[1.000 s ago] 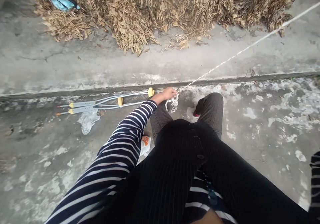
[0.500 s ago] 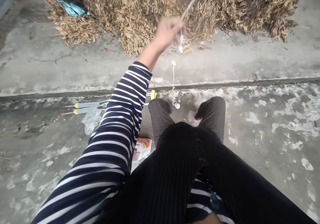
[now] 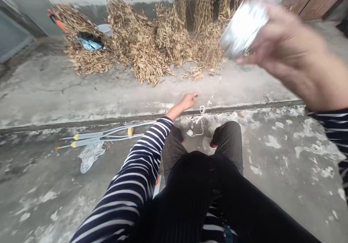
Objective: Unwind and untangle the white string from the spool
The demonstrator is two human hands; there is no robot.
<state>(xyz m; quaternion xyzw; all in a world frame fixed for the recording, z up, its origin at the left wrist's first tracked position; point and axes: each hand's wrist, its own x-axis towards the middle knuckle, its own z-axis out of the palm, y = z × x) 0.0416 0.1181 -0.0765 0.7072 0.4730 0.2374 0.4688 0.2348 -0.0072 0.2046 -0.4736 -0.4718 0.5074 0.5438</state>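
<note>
Raised at the upper right, my right hand (image 3: 288, 44) grips a shiny silver-white roll (image 3: 243, 27); both are blurred by motion. My left hand (image 3: 188, 101) is stretched forward over the concrete step, its fingers mostly curled in with one fingertip jutting right. Whatever it may pinch is too small to make out. Just right of and below it, a thin white string (image 3: 202, 125) runs in a loose loop towards the ground between my knees and ends in a small tangle. White flecks, perhaps more of the string, trail up towards the roll.
Dried plant stalks (image 3: 146, 47) are heaped along the wall, with a blue and black cloth (image 3: 91, 42) on them. A pair of crutches (image 3: 95, 138) lies at the left beside a clear plastic bag (image 3: 91, 156). A low concrete step edge (image 3: 258, 105) crosses ahead.
My right hand has come into view with the roll. My left hand was up by the stalks with the taut string; it is lower in view now. The view has tilted up.
</note>
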